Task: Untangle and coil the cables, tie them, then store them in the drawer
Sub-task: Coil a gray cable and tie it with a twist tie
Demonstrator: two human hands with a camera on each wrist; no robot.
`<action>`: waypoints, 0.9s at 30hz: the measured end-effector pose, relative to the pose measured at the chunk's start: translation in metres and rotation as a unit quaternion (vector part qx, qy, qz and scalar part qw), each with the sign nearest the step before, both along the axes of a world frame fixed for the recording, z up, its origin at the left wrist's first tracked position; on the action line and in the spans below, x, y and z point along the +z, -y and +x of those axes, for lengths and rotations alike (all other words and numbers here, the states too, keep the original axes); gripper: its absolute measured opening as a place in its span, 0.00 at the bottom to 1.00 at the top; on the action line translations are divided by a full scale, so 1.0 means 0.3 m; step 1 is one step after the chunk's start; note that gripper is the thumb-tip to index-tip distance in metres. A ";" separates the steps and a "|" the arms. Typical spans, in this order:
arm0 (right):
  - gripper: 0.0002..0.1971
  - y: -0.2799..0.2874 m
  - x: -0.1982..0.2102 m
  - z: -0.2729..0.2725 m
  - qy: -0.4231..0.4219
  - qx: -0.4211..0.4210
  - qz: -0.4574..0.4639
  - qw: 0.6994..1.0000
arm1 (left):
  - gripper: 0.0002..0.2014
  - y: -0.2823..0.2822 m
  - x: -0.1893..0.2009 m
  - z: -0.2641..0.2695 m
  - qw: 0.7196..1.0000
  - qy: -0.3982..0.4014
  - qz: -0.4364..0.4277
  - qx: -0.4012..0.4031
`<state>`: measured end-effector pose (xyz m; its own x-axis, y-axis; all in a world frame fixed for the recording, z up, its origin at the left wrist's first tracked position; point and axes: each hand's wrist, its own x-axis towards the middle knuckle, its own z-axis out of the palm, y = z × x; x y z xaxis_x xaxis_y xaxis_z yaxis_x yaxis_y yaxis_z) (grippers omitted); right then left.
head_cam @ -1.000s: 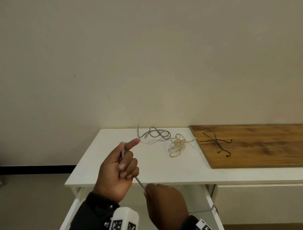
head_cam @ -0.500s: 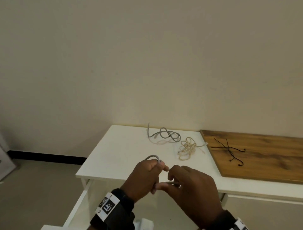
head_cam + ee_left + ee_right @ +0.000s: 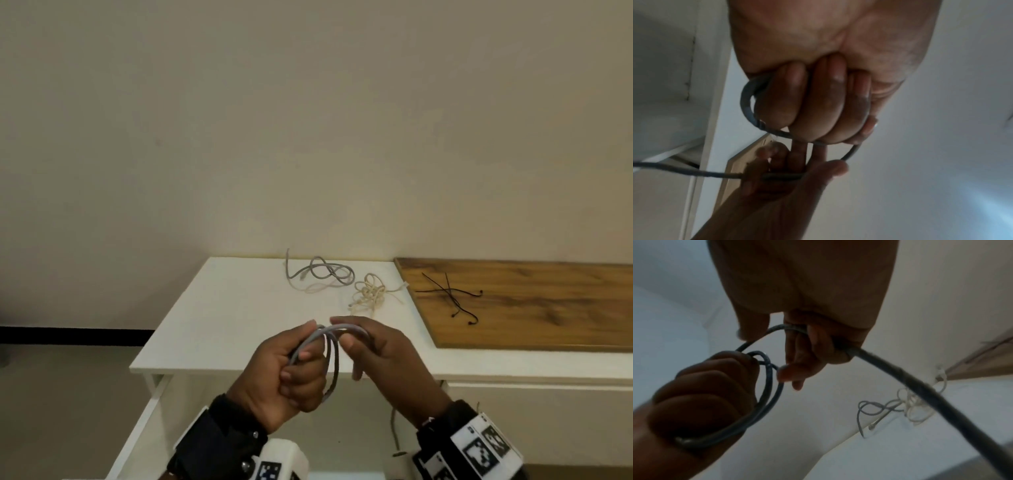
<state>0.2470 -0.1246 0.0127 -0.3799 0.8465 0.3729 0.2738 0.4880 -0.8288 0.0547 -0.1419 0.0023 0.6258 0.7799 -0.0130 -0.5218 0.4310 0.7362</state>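
Note:
My left hand [image 3: 294,370] grips a few loops of a grey cable [image 3: 334,356] in its curled fingers, held in the air in front of the white table [image 3: 219,318]. My right hand [image 3: 373,349] holds the same cable at the top of the loops, and the free length runs out of its palm [image 3: 900,374] and hangs down [image 3: 394,431] over the open drawer [image 3: 137,442]. On the table farther back lie a second grey cable [image 3: 322,274] and a tangled cream cable [image 3: 371,294]. Thin black ties [image 3: 452,294] lie on the wooden board [image 3: 548,308].
The wooden board covers the right part of the table. A plain wall stands right behind the table. The open drawer's white side rail [image 3: 147,404] juts toward me at the lower left, below the table's front edge.
One second ago the cable was a single strand between my hands. Both hands have since risen and come together, and the cable now forms a few loops in my left hand.

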 end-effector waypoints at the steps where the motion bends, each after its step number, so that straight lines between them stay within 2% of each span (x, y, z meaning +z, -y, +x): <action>1: 0.10 0.007 0.002 -0.009 -0.011 0.037 -0.040 0.998 | 0.21 -0.004 -0.006 -0.008 0.999 0.031 -0.004 -0.023; 3: 0.09 0.010 0.005 -0.017 -0.001 0.056 -0.063 0.996 | 0.22 -0.005 -0.009 -0.018 0.997 0.062 0.008 -0.055; 6: 0.06 -0.002 0.001 -0.015 0.031 0.011 -0.020 0.999 | 0.21 0.004 -0.005 -0.011 0.996 0.071 0.016 -0.055; 13: 0.08 -0.002 -0.026 -0.029 0.138 -0.093 0.100 0.981 | 0.12 0.009 0.014 0.022 0.997 0.021 0.013 0.067; 18: 0.07 -0.002 -0.046 -0.038 0.148 -0.122 0.117 0.974 | 0.14 0.022 0.023 0.044 0.992 -0.009 -0.018 0.125; 20: 0.13 -0.005 -0.041 -0.024 0.145 -0.117 0.130 0.974 | 0.17 0.027 0.023 0.048 0.989 -0.035 -0.027 0.143; 23: 0.19 -0.017 -0.035 0.001 0.122 -0.112 0.147 0.975 | 0.17 0.030 0.025 0.048 0.987 -0.067 -0.043 0.138; 25: 0.16 -0.019 -0.035 0.007 0.107 -0.109 0.178 0.972 | 0.18 0.029 0.020 0.047 0.988 -0.078 -0.052 0.121; 27: 0.14 -0.020 -0.027 0.011 0.114 -0.145 0.257 0.949 | 0.20 0.027 0.013 0.049 0.991 -0.084 -0.041 0.098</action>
<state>0.2504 -0.1187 0.0047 -0.2801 0.6559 0.7010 0.6017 0.6889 -0.4041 0.0694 -0.1501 0.0062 0.4469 0.8778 -0.1727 -0.4736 0.3959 0.7867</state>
